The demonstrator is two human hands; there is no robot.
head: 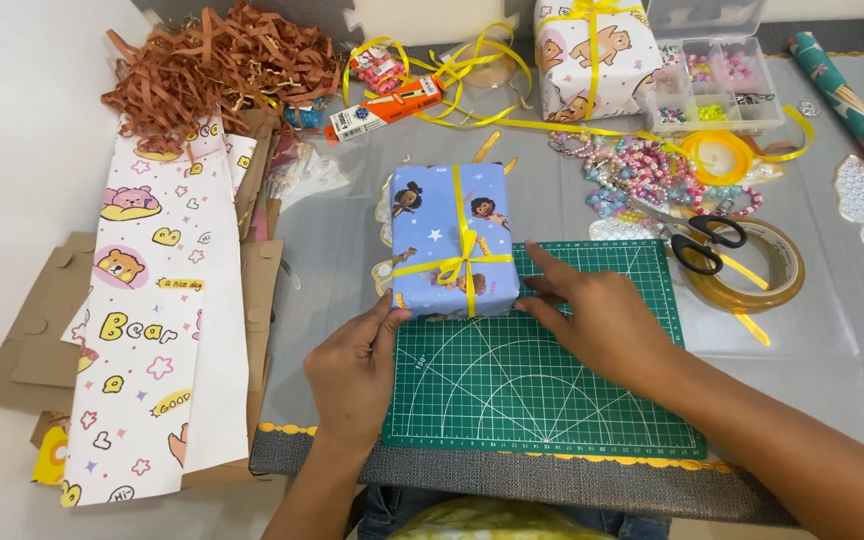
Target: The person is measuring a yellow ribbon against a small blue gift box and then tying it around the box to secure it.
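Blue wrapped box (451, 240), yellow ribbon tied in a bow, sits on table at far-left corner of green cutting mat (542, 370). Left hand (355, 372) and right hand (592, 318) touch its near corners; grip loose, apparently not clenched. Scissors (704, 240) lie right.

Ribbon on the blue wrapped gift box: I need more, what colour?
Yellow ribbon, crossed over the blue wrapped gift box; head view.

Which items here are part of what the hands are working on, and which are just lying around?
In hand:
- blue wrapped box
- yellow ribbon bow
- green cutting mat
- left hand
- right hand

Lying about:
- scissors
- tape roll
- bead box
- brown paper shreds
- bear-print paper
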